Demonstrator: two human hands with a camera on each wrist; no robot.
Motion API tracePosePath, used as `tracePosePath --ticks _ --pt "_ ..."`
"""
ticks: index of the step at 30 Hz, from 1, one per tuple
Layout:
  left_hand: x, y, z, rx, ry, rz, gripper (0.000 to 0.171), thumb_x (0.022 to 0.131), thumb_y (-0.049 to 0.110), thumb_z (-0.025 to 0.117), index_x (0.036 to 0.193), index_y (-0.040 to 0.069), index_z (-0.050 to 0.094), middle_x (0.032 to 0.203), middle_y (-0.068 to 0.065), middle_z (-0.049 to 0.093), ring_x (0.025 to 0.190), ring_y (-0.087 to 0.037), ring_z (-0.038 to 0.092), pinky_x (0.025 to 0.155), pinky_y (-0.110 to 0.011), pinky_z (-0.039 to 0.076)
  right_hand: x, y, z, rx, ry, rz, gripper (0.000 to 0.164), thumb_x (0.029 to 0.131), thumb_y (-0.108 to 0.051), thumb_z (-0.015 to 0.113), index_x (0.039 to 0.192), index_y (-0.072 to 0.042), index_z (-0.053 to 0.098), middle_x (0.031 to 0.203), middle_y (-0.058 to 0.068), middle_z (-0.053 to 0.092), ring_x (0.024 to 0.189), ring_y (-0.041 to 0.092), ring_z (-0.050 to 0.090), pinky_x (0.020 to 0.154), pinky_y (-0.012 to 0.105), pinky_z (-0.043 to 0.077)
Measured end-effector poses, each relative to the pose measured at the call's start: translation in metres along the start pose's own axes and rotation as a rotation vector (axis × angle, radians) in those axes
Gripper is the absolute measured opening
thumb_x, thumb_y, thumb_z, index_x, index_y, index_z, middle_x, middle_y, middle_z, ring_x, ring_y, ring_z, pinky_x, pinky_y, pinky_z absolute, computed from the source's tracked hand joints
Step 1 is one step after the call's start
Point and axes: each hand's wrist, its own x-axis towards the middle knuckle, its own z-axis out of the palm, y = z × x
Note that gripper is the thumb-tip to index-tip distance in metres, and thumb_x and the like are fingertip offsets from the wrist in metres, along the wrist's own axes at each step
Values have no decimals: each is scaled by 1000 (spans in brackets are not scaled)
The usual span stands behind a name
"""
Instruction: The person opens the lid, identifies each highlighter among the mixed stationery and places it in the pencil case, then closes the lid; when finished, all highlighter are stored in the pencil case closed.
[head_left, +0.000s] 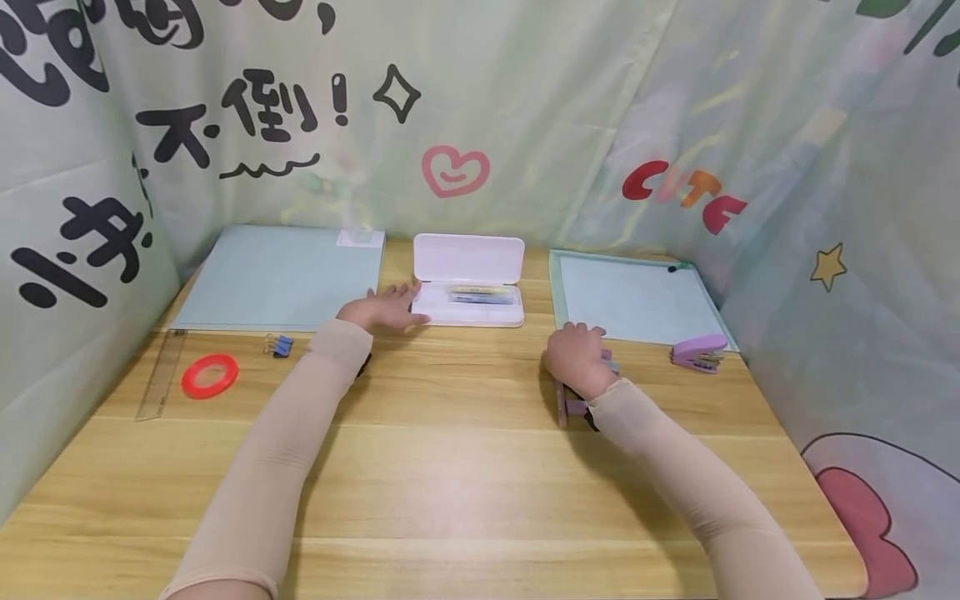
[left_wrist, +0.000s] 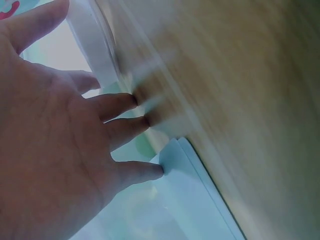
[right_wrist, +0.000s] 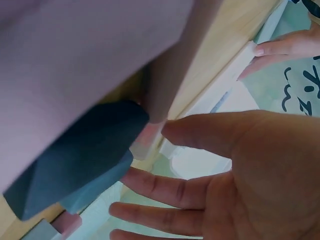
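Note:
My left hand (head_left: pixel 386 308) is spread at the left side of a white pencil case (head_left: pixel 468 315), whose lid stands raised. The thumb touches or nearly touches its front left corner, and in the left wrist view the little finger reaches the pale blue folder (left_wrist: pixel 192 190). Inside the case lie several slim pens (head_left: pixel 480 294). My right hand (head_left: pixel 579 358) lies over a purple object with blue parts (head_left: pixel 562 407), mostly hidden beneath it. In the right wrist view its fingers are fairly straight, the thumb tip against the purple edge and the forefinger near the dark blue part (right_wrist: pixel 95 150).
A large blue folder (head_left: pixel 292 279) lies at the back left, a pale blue board with a green edge (head_left: pixel 630 296) at the back right. A purple stapler (head_left: pixel 699 353), blue binder clip (head_left: pixel 281 347), red ring of tape (head_left: pixel 210 377) and clear ruler (head_left: pixel 161 375) surround them. Printed cloth walls enclose the table.

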Motion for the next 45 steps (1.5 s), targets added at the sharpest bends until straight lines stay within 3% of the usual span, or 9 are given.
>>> tracePosePath --ticks 4,12,22,25,29,34,39,42,45 --pt "1 2 0 3 -9 -5 83 83 59 37 139 17 -8 143 -14 -5 128 -33 -7 93 -59 -10 -4 2 0 -3 -12 1 34 85 -29 48 74 0 63 73 14 52 81 37 52 77 61 34" --pt "2 1 -1 5 -12 -11 85 82 60 37 139 16 -8 143 -14 -5 128 -32 -8 93 -59 -9 -6 2 4 67 32 -35 24 84 -16 45 77 0 61 73 14 51 78 36 51 75 60 34" --pt "2 1 0 17 -4 -17 83 83 59 37 139 17 -8 143 -14 -5 128 -33 -7 93 -59 -9 7 -6 -4 280 216 -61 21 84 -25 46 68 -11 46 62 3 46 62 23 44 56 37 33" --pt "1 3 0 18 -1 -18 83 83 58 37 139 17 -8 143 -14 -5 128 -33 -7 93 -59 -9 16 -9 -6 303 329 -90 19 84 -24 45 70 -11 46 67 2 45 65 20 42 57 35 32" --pt "1 4 1 22 -1 -10 83 84 58 37 139 15 -7 143 -16 -4 128 -35 -7 92 -60 -9 31 -14 -6 289 483 -112 16 83 -23 47 77 -9 47 76 3 47 71 21 44 62 37 34" --pt "1 3 2 24 -5 -3 82 84 57 37 139 14 -8 143 -17 -5 127 -36 -7 91 -60 -10 44 -20 -10 225 606 -141 16 81 -22 51 77 -7 49 76 5 52 75 25 49 73 44 35" --pt "2 3 1 38 -9 -14 83 84 57 36 139 15 -9 143 -16 -4 128 -34 -7 92 -60 -9 54 -29 -21 125 735 -203 16 79 -19 51 71 -6 45 62 5 49 63 26 49 63 41 36" --pt "3 2 1 51 -7 -26 83 84 58 36 139 17 -9 143 -14 -4 128 -33 -6 93 -59 -8 62 -38 -25 53 725 -245 13 80 -15 46 72 -7 41 56 4 45 58 24 45 60 39 34" --pt "5 2 2 63 -2 -26 82 84 59 35 139 17 -9 143 -14 -3 128 -33 -6 93 -59 -7 71 -49 -27 -14 652 -278 8 82 -10 40 76 -6 40 59 4 49 61 24 47 72 43 37"
